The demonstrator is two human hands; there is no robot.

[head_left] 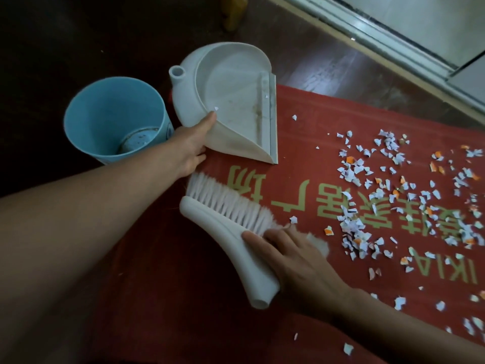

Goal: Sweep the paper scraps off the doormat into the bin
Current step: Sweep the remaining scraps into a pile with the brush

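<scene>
A person's two bare arms reached down over a red doormat [162, 271] printed with gold characters, seen from above. The left hand [193, 147] gripped the near side wall of a white dustpan [236, 101], with the thumb on the rim and the fingers curled beneath. The dustpan sat at the mat's far left corner, its flat lip resting on the mat and facing right. One or two tiny scraps lay inside it.

The right hand [296, 256] grasped a white hand brush [249, 266], fingers wrapped over its curved handle where the bristles [223, 200] begin. The brush lay across the mat, below the dustpan, with its bristles pointing away from the person.

The paper scraps [388, 195], white with some orange, were scattered thickly over the right part of the doormat, well apart from the dustpan. A few lay loose just beside the brush.

A pale blue bin [86, 114] stood upright on the dark floor [341, 61], just left of the dustpan, beside the left wrist. A pale door frame [393, 30] crossed the top right corner.
</scene>
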